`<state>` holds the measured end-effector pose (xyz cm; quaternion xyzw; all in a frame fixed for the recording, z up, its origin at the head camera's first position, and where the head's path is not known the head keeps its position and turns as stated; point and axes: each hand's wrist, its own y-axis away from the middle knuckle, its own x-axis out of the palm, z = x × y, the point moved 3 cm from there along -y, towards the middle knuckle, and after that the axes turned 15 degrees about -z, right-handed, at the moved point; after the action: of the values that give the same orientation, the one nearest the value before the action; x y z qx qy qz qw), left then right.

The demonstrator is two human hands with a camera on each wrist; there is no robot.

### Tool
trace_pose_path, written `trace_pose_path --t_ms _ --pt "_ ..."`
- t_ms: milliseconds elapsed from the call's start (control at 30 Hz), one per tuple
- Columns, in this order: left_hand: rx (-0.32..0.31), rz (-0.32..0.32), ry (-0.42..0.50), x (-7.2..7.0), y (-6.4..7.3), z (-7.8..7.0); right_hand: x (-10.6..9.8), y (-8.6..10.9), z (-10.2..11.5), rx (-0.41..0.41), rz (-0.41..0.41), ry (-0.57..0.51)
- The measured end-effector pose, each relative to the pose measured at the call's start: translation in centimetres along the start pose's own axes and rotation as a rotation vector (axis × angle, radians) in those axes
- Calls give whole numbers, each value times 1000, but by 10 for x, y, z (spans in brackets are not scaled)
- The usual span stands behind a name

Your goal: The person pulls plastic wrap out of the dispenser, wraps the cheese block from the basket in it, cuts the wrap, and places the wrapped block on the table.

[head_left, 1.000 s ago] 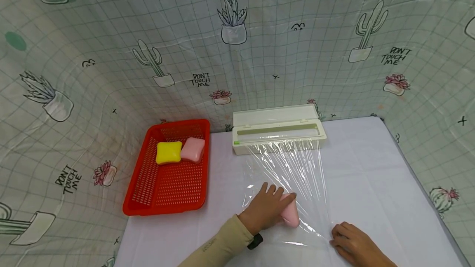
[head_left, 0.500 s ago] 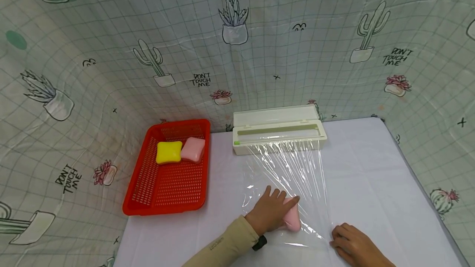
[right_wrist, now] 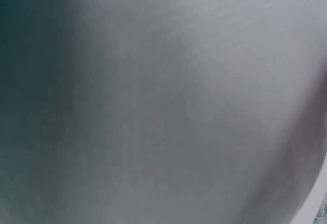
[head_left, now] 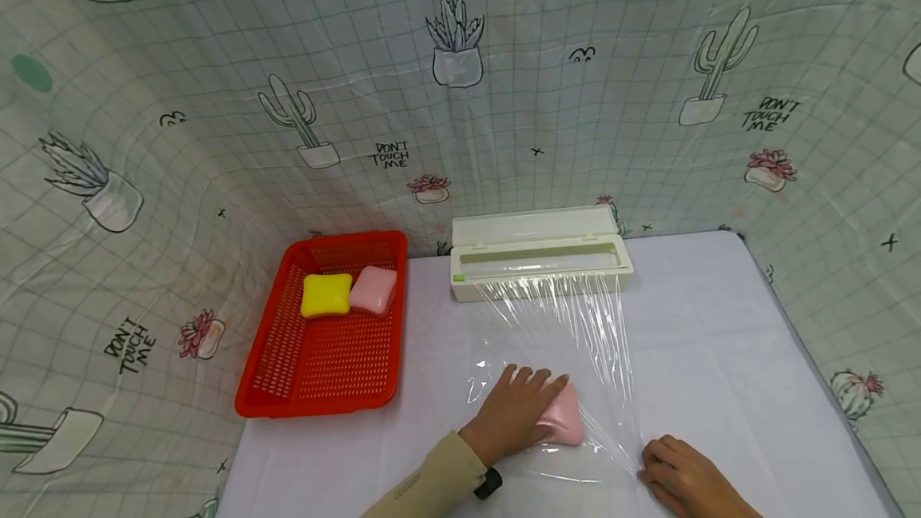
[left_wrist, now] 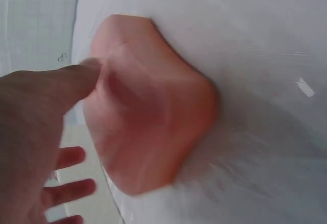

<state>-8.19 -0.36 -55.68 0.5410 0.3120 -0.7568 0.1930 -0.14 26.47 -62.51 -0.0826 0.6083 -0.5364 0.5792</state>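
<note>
A pink bar of soap point(head_left: 564, 416), pillow-shaped, lies on clear plastic wrap point(head_left: 608, 358) spread over the table's front middle. My left hand point(head_left: 507, 418) holds the soap from its left side; in the left wrist view a fingertip presses on the edge of the soap point(left_wrist: 153, 106), with other fingers spread beyond it. Faint film-like creases show across the soap's face. At the right edge of the wrap, my right hand point(head_left: 687, 474) pinches the film with curled fingers. The right wrist view is a grey blur and shows little of the hand's work.
A white wrap dispenser box point(head_left: 543, 286) with its lid raised stands at the back, feeding the film forward. Left of it sits a red basket point(head_left: 324, 402) holding a yellow soap point(head_left: 327, 295) and another pink soap point(head_left: 373, 290). A patterned curtain point(head_left: 504, 118) surrounds the table.
The soap has tipped from a steep stance to a flatter one under my left hand, showing more of its face. That hand shifted right, then back left. My right hand has barely moved.
</note>
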Motion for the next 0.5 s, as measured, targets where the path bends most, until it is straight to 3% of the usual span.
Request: trace_pose_path --t_ms 133,333,500 --pt "-48 -79 61 -5 29 14 0 -1 0 -2 1 8" --pt "-53 80 180 -3 80 30 -1 -2 -2 3 2 -9" --pt "-96 182 285 4 107 34 0 -2 -3 3 -9 -28"
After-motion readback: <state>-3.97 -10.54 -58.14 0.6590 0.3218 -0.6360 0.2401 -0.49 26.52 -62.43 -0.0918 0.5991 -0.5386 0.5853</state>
